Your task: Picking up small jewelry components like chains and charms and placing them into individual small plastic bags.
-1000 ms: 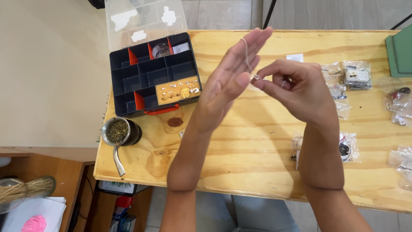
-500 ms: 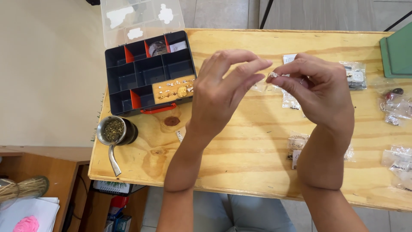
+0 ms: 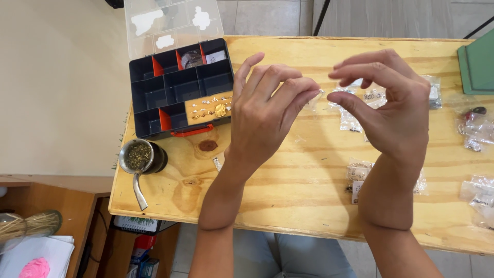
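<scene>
Spanning pale wood, table point(image 3: 288, 206) meets tiled floor point(image 3: 267, 18).

Pale wooden desk point(image 3: 288, 195), knotty and grained; at its left end a black compartment box point(image 3: 180, 90) with clear lid open; beside the near-left corner a metal cup of green herb point(image 3: 140, 156) with straw; scattered rightward, small clear plastic bags point(image 3: 476, 128); far right, green board point(image 3: 478, 64).

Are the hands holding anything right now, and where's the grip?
The left hand pinches a tiny clear piece between thumb and fingertips; what it is cannot be told. The right hand has fingers curled near it, with nothing visibly held.
</scene>
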